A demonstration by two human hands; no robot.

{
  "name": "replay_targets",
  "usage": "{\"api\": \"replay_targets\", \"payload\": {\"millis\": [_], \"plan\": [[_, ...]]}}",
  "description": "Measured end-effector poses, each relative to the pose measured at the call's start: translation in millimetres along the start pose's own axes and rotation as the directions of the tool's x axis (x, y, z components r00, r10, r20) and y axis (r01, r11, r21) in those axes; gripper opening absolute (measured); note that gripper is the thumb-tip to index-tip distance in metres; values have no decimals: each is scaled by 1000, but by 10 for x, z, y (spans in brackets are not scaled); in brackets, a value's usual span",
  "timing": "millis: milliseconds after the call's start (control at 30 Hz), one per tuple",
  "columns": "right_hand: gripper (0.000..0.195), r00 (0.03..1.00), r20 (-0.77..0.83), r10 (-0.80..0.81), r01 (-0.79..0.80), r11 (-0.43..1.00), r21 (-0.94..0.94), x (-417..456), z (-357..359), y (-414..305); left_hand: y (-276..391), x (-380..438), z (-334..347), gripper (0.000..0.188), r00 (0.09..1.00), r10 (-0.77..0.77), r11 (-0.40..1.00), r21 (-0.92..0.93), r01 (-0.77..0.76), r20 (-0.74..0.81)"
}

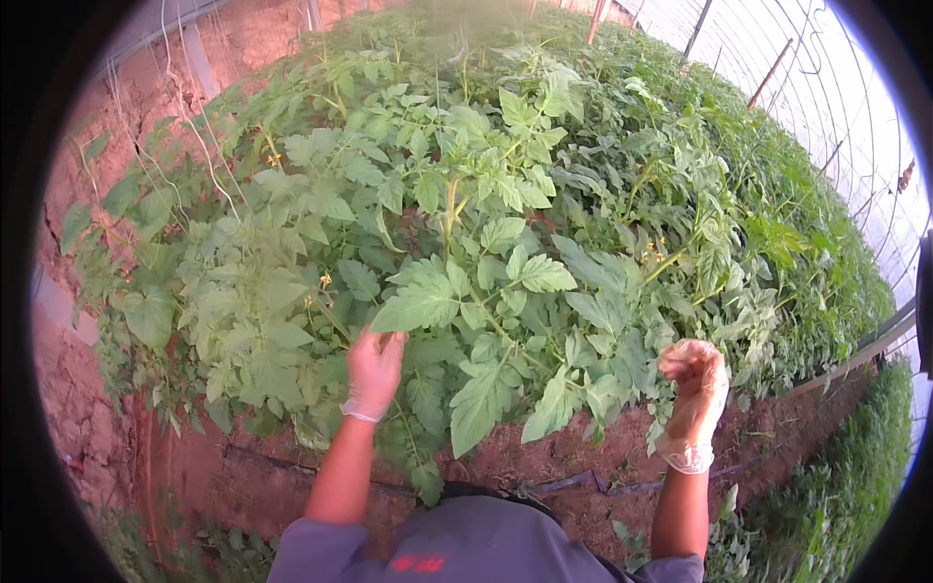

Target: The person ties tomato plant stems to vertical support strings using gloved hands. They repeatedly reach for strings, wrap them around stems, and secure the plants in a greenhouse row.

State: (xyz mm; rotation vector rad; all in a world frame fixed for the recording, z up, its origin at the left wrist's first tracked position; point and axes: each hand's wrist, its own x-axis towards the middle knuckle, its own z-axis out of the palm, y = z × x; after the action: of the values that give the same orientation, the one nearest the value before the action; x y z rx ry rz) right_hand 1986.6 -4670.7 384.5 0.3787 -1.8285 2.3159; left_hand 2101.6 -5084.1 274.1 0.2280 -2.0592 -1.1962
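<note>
Tomato plants fill the bed before me, and a tall tomato stem rises in the middle. My left hand, in a thin clear glove, reaches in among the foliage. A broad tomato leaf covers its fingertips, so what they touch is hidden. Just beyond that hand are small yellow flowers. My right hand, gloved the same way, is raised at the right front edge of the plants with its fingers curled inward. Whether anything small lies inside them cannot be seen. More yellow flowers hang beyond it.
White strings dangle at the left, before a rough earthen wall. Bare soil with a dark hose runs along the bed's front. Ribbed greenhouse film curves over the right. Lower green plants grow at bottom right.
</note>
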Motion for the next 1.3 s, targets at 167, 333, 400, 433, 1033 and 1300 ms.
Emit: {"api": "replay_targets", "payload": {"millis": [167,333,400,433,1033,1300], "plan": [[37,847,77,526,-513,847,-141,-1279,-742,896,-29,-1040,-285,26,947,-306,948,-125,293,-101],[36,689,137,711,-698,703,-138,-2194,-1127,1316,70,-1689,-565,22,811,-545,837,-205,508,-214],[37,655,192,731,-678,680,-278,-2288,-1132,1350,148,-1734,-667,21,708,-662,744,-334,579,-248],[36,642,215,736,-670,675,-308,-2299,-1073,1335,170,-1730,-728,20,687,-679,732,-316,603,-261],[22,360,774,522,-281,851,-443,-1949,1254,284,-942,140,-1683,30,983,-81,958,259,122,-162],[18,514,851,103,279,919,-280,-1551,3618,315,-1569,933,-1513,44,957,17,941,-327,83,291]]}}
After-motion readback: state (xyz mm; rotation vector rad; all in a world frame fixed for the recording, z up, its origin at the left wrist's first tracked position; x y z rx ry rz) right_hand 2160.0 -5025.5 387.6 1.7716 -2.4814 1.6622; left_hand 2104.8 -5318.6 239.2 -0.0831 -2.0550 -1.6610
